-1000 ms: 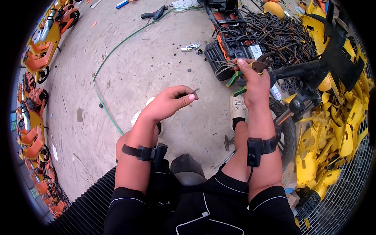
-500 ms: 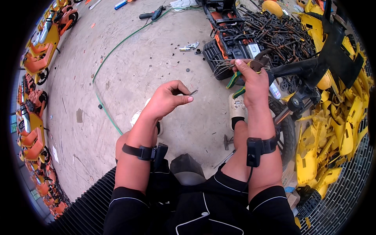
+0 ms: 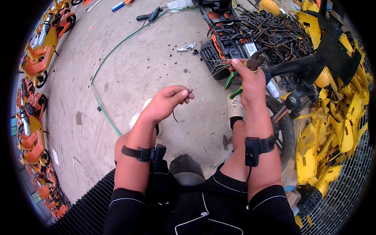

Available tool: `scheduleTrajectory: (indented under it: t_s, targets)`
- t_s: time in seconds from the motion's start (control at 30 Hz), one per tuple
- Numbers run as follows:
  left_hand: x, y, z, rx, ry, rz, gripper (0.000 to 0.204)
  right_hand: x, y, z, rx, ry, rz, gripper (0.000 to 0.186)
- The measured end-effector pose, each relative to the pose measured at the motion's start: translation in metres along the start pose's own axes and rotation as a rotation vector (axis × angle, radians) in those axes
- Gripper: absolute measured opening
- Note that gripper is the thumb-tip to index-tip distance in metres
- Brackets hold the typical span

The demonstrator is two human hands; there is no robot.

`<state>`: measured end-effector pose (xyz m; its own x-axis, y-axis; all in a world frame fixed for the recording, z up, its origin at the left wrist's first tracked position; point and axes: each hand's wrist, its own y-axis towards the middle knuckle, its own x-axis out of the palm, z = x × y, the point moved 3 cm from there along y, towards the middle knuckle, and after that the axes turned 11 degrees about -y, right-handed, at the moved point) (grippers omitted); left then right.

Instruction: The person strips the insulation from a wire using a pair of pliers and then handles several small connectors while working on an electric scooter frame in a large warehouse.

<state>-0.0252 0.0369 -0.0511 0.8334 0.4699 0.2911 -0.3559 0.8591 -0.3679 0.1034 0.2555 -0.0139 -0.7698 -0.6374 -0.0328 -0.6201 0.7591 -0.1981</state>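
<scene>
Your left hand (image 3: 166, 102) at 10 o'clock, pinching a thin dark wire (image 3: 190, 90), your right hand (image 3: 252, 80) at 2 o'clock, gripping green-and-yellow-handled metal pliers (image 3: 255, 61) and thin grey wires (image 3: 221, 64).

A green hose (image 3: 92, 81) curves across the floor, a dark drill (image 3: 154, 15) near its upper end; orange-and-yellow scooters (image 3: 33, 148) line the left side; at right, yellow panels (image 3: 307, 167) lie heaped below a pile of dark, rusty metal parts (image 3: 270, 35); a hammer (image 3: 226, 142) lies on the floor.
</scene>
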Motion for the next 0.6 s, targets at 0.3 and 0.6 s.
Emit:
scheduleTrajectory:
  t_s: [0.3, 0.6]
  targets:
    - [0.0, 0.001, 0.005, 0.103, 0.094, 0.126, 0.011, -0.001, 0.0, 0.0, 0.022, 0.023, 0.013, 0.019]
    - [0.008, -0.004, 0.013, -0.043, 0.125, 0.196, 0.012, 0.001, 0.0, -0.002, 0.011, 0.022, 0.011, 0.017]
